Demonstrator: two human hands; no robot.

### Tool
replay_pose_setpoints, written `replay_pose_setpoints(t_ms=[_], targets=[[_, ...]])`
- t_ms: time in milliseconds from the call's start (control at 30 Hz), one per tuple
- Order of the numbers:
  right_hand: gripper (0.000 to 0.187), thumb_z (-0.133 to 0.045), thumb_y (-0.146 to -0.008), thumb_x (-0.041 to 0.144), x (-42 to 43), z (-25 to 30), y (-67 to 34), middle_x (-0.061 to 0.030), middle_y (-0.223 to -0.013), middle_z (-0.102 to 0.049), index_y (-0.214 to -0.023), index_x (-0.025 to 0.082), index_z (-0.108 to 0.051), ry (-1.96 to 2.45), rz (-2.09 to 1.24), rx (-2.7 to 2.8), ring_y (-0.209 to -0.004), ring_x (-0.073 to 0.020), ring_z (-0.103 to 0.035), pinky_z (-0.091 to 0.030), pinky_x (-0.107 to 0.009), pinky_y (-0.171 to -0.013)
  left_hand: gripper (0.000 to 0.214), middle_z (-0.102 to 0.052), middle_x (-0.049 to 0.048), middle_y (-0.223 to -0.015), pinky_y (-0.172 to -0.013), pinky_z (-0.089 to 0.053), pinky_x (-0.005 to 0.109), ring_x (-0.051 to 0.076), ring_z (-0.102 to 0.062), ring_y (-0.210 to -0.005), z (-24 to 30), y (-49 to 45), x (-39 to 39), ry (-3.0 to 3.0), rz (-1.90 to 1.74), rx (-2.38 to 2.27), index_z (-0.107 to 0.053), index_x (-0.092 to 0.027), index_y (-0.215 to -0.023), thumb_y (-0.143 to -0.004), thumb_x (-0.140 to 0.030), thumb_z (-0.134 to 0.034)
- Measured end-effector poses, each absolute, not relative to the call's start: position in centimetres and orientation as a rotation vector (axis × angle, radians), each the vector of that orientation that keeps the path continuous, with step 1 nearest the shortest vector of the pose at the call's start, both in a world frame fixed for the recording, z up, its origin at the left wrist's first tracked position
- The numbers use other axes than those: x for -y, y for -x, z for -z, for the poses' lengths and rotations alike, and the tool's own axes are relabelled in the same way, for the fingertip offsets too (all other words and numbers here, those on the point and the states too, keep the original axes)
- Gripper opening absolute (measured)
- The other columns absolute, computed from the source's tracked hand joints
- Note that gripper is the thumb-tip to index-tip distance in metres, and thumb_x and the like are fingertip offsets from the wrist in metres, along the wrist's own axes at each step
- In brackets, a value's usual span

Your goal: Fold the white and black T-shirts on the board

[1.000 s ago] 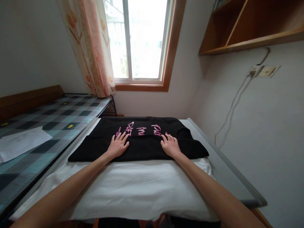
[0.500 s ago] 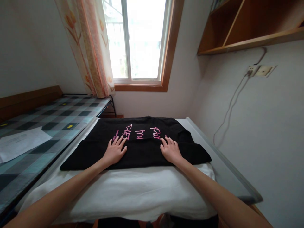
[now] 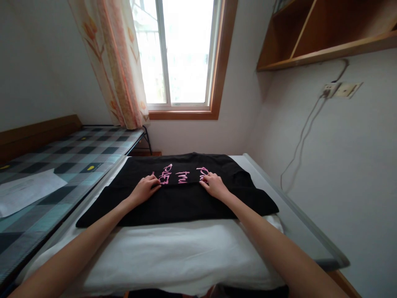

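A black T-shirt (image 3: 181, 205) with pink lettering lies spread on a white cloth, its near part folded over toward the far side. My left hand (image 3: 143, 189) is closed with its fingertips pinching the fold's edge, beside the left end of the lettering. Farther right, my right hand (image 3: 214, 185) pinches the same edge, partly covering a pink word. The folded-over edge runs between both hands, and some lettering disappears beneath it.
The white cloth (image 3: 173, 256) covers a table with a grey edge (image 3: 310, 231). At left stands a bed with a checkered mattress (image 3: 102, 142) and a white paper (image 3: 31, 190). A wooden shelf (image 3: 325, 51) and a cord (image 3: 297, 149) are on the right wall.
My fingers were stretched flat on the shirt; now they have curled into a pinch at the fold's edge. Both hands shifted slightly left.
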State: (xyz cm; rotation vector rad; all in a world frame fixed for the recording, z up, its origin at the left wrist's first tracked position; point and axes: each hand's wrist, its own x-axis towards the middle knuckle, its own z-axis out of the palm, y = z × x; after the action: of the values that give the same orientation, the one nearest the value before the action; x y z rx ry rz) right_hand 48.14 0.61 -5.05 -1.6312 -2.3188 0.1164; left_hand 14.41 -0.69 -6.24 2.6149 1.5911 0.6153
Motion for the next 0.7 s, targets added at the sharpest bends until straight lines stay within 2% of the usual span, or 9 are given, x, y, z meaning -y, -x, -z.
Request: replay_pose_setpoints(t_ms=[100, 233, 433, 567, 700], targets=[[0.017, -0.056, -0.091, 0.034, -1.8, 5.3, -47.9, -0.0055, -0.102, -0.068, -0.088, 0.021, -0.067, 1.587, -0.209, 2.350, -0.097, -0.0199, -0.059, -0.039, -0.030, -0.080, 0.022, -0.063, 0.0036, -0.090, -0.076, -0.048, 0.031, 0.020, -0.060, -0.085, 6.4, -14.3, 0.2, -2.571, -0.610, -1.542, -0.066, -0.022, -0.086, -0.090, -0.036, -0.049], [0.015, -0.058, -0.089, 0.033, -2.6, 5.6, -48.2, -0.0009, -0.086, -0.070, -0.084, 0.022, -0.066, 1.613, -0.355, 2.324, -0.083, -0.0165, -0.063, -0.038, -0.026, -0.073, 0.024, -0.063, 0.0027, -0.090, -0.073, -0.048, 0.029, 0.018, -0.060, -0.082, 6.4, -14.5, -0.1, -2.507, -0.636, -1.581, -0.066, -0.022, -0.086, -0.090, -0.038, -0.048], [0.028, -0.050, -0.092, 0.041, -4.0, 5.3, -49.2, -0.0016, -0.079, -0.070, -0.080, 0.020, -0.066, 1.469, -0.495, 2.331, -0.071, -0.0147, -0.062, -0.039, -0.023, -0.063, 0.036, -0.062, 0.0016, -0.083, -0.071, -0.048, 0.029, 0.015, -0.058, -0.072, 5.6, -13.9, -1.8, -2.443, -0.572, -1.536, -0.068, -0.022, -0.089, -0.091, -0.048, -0.044], [0.028, -0.050, -0.091, 0.041, -7.1, 4.5, -50.5, -0.0030, -0.082, -0.071, -0.085, 0.021, -0.068, 1.591, -0.421, 2.295, -0.071, -0.0150, -0.062, -0.039, -0.023, -0.061, 0.034, -0.063, 0.0057, -0.097, -0.082, -0.047, 0.034, 0.020, -0.059, -0.088, 5.9, -12.9, -3.3, -2.497, -0.636, -1.644, -0.069, -0.022, -0.099, -0.090, -0.045, -0.046], [0.023, -0.051, -0.089, 0.033, -10.9, 3.7, -52.4, -0.0056, -0.095, -0.070, -0.093, 0.021, -0.070, 1.757, -0.267, 2.257, -0.082, -0.0163, -0.062, -0.041, -0.024, -0.069, 0.032, -0.061, 0.0075, -0.109, -0.089, -0.044, 0.039, 0.023, -0.057, -0.101, 6.7, -12.7, -3.4, -2.541, -0.674, -1.783, -0.067, -0.022, -0.105, -0.092, -0.041, -0.045]])
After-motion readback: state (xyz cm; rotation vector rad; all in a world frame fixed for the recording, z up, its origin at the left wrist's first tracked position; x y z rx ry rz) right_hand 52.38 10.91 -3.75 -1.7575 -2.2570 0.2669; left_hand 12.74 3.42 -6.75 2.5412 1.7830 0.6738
